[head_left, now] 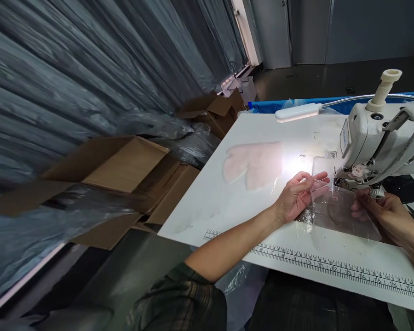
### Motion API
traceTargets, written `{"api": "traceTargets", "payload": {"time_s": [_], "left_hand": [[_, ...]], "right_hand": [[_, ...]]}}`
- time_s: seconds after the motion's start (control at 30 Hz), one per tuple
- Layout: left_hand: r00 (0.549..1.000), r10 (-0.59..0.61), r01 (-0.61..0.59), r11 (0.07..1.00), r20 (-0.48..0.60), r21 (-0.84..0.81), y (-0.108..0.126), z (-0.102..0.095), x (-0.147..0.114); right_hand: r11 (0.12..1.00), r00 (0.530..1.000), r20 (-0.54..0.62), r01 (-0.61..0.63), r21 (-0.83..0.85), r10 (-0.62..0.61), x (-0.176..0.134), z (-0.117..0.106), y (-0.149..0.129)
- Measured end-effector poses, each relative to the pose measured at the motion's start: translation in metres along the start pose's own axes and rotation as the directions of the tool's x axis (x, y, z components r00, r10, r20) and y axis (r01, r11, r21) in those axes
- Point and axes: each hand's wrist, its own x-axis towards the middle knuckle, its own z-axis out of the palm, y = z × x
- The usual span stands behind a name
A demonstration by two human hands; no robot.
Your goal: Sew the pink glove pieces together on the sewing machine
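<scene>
A clear, thin plastic sheet (338, 209) is held up in front of the sewing machine (360, 133), below and beside its needle area. My left hand (301, 195) pinches the sheet's left edge between thumb and forefinger, the other fingers stretched out behind it. At the sheet's right side, my right hand (382, 209) has its fingers closed on the plastic, next to a white knurled knob on the machine. The sheet's upper edge lies close to the presser foot, whose contact with it I cannot make out.
A pale pink, mitten-shaped piece (257, 163) lies on the white table (207, 202). A lamp (298, 111) on a flexible neck lights the tabletop. A printed ruler (307, 262) runs along the front edge. Open cardboard boxes (124, 165) and plastic wrapping stand at the left, beside grey curtains.
</scene>
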Motion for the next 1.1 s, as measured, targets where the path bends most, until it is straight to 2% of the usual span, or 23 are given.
{"api": "traceTargets", "payload": {"time_s": [0.17,0.27,0.33,0.37,0.4,0.47,0.5,0.53,0.57,0.6,0.63,0.67,0.7,0.73,0.8,0.9,0.97,1.03,1.1], "left_hand": [[0.999,0.043,-0.041,0.997,-0.029,0.064,-0.003,-0.002,0.001],[0.998,0.052,-0.049,0.986,-0.017,0.161,-0.003,-0.005,0.002],[0.993,0.114,-0.105,0.942,-0.007,0.32,-0.002,-0.008,0.004],[0.983,0.184,-0.166,0.882,0.002,0.44,-0.001,-0.01,0.005],[0.959,0.282,-0.247,0.779,0.029,0.576,0.0,-0.013,0.006],[0.863,0.466,-0.418,0.441,0.196,0.794,0.001,-0.019,0.009],[0.805,0.492,-0.497,0.25,0.333,0.831,0.001,-0.021,0.01],[0.751,0.455,-0.572,0.089,0.478,0.815,0.0,-0.023,0.011],[0.707,0.362,-0.644,-0.027,0.608,0.764,-0.001,-0.024,0.011],[0.672,0.235,-0.704,-0.093,0.702,0.704,-0.003,-0.025,0.01],[0.651,0.108,-0.741,-0.122,0.751,0.66,-0.004,-0.025,0.008],[0.65,0.003,-0.753,-0.132,0.76,0.645,-0.005,-0.024,0.005],[0.669,-0.072,-0.742,-0.137,0.74,0.657,-0.006,-0.023,0.002],[0.698,-0.118,-0.716,-0.137,0.707,0.684,-0.007,-0.022,-0.001],[0.745,-0.137,-0.666,-0.116,0.653,0.737,-0.005,-0.019,-0.007],[0.764,-0.07,-0.643,-0.018,0.641,0.765,0.001,-0.014,-0.012],[0.791,0.048,-0.612,0.07,0.61,0.788,0.009,-0.011,-0.014],[0.833,0.173,-0.55,0.146,0.526,0.823,0.019,-0.008,-0.017],[0.882,0.188,-0.467,0.209,0.433,0.86,0.03,-0.004,-0.019]], "right_hand": [[0.99,0.997,0.014,0.08,-0.118,-0.079,-0.003,0.003,-0.002],[0.952,0.979,-0.066,0.169,-0.255,-0.191,-0.002,0.003,0.0],[0.876,0.94,-0.142,0.225,-0.428,-0.311,-0.001,0.0,0.002],[0.817,0.917,-0.158,0.235,-0.527,-0.366,0.001,-0.001,0.003],[0.754,0.9,-0.156,0.235,-0.613,-0.407,0.002,-0.003,0.004],[0.664,0.9,-0.121,0.212,-0.717,-0.418,0.004,-0.007,0.005],[0.644,0.912,-0.1,0.199,-0.738,-0.397,0.005,-0.008,0.006],[0.633,0.924,-0.079,0.193,-0.75,-0.374,0.005,-0.01,0.005],[0.624,0.934,-0.052,0.194,-0.757,-0.353,0.005,-0.011,0.005],[0.614,0.943,-0.019,0.202,-0.763,-0.333,0.005,-0.013,0.003],[0.602,0.948,0.014,0.213,-0.77,-0.317,0.005,-0.014,0.002],[0.588,0.952,0.04,0.22,-0.778,-0.304,0.004,-0.016,0.0],[0.573,0.954,0.053,0.221,-0.789,-0.295,0.004,-0.018,-0.001],[0.562,0.955,0.046,0.211,-0.8,-0.293,0.004,-0.021,-0.003],[0.567,0.95,0.001,0.188,-0.802,-0.313,0.003,-0.026,-0.004],[0.67,0.95,0.005,0.223,-0.708,-0.312,0.002,-0.03,-0.002],[0.77,0.961,0.049,0.247,-0.589,-0.271,0.0,-0.028,-0.001],[0.857,0.971,0.066,0.233,-0.459,-0.229,-0.003,-0.023,-0.003],[0.924,0.981,0.076,0.192,-0.331,-0.177,-0.008,-0.013,-0.009]]}}
